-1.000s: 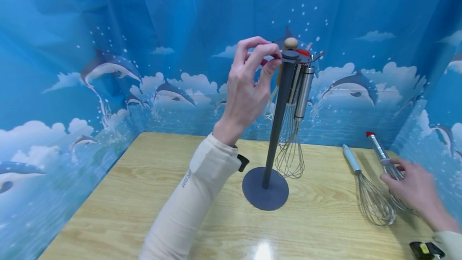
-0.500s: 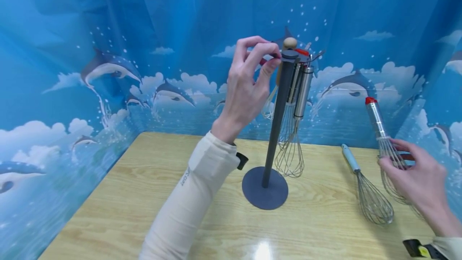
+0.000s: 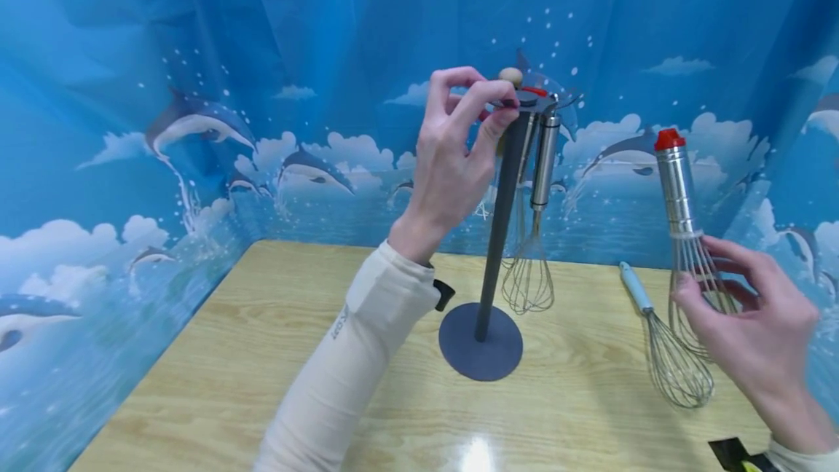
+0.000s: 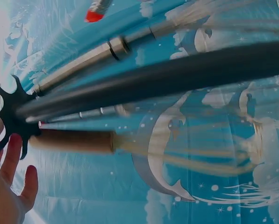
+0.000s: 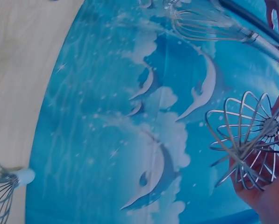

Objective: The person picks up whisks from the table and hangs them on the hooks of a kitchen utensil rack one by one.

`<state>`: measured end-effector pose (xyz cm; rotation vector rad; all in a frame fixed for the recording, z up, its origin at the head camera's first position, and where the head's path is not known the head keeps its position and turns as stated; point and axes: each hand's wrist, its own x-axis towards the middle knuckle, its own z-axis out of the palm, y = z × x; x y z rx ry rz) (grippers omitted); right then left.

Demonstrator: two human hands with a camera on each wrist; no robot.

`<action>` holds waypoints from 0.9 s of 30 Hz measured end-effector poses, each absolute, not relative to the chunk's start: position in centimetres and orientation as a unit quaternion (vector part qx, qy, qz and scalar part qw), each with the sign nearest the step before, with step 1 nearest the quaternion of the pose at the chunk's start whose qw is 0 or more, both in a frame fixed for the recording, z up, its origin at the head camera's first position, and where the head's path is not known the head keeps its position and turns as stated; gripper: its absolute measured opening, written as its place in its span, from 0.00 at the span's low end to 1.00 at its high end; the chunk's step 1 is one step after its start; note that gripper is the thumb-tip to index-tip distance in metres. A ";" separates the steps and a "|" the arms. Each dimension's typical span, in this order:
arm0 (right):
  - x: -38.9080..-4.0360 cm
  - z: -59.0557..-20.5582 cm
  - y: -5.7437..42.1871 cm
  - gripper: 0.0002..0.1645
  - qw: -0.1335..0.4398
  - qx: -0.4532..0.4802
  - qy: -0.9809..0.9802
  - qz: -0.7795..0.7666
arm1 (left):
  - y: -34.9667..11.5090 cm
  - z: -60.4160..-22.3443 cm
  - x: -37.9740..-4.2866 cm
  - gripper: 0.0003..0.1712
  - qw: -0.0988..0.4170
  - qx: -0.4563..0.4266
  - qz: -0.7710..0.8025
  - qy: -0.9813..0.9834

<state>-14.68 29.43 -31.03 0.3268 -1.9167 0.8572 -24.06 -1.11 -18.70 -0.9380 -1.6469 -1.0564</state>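
Observation:
At the top of a dark utensil stand (image 3: 502,217), my left hand (image 3: 452,151) pinches the edge of its hooked disc. The left wrist view shows the disc's curved hooks (image 4: 17,86) beside the fingers. Several whisks hang there, among them a steel-handled whisk (image 3: 545,159) and a wooden-handled whisk (image 4: 74,140). My right hand (image 3: 760,333) holds a steel whisk with a red handle tip (image 3: 675,181) by its wire loops, handle pointing up, raised off the table. The right wrist view looks into the loops of this whisk (image 5: 244,135).
A whisk with a light blue handle (image 3: 633,286) lies on the right side of the wooden table (image 3: 314,290). The stand's round base (image 3: 481,359) sits mid-table. A blue dolphin-print curtain (image 3: 367,35) hangs along the back and sides.
My right hand has lifted the red-tipped whisk off the table, up and leftward. The stand's top has turned a little, shifting the hanging whisks; my left hand stays at the disc.

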 end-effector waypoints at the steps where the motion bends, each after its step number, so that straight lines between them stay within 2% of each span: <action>1: -14.6 -30.9 29.2 0.29 0.492 0.146 -0.783 0.353 | -1.1 -18.7 -24.0 0.11 0.467 -0.381 -0.428 -0.673; 11: -14.2 -29.2 26.2 0.27 0.503 0.227 -0.732 0.400 | -0.5 -19.0 -23.7 0.12 0.486 -0.374 -0.408 -0.676; 17: -14.8 -28.2 24.7 0.28 0.504 0.245 -0.708 0.430 | -0.1 -19.0 -23.8 0.12 0.508 -0.376 -0.394 -0.667; 27: -16.4 -27.3 23.5 0.26 0.495 0.271 -0.679 0.470 | 0.2 -19.0 -23.8 0.13 0.507 -0.375 -0.396 -0.667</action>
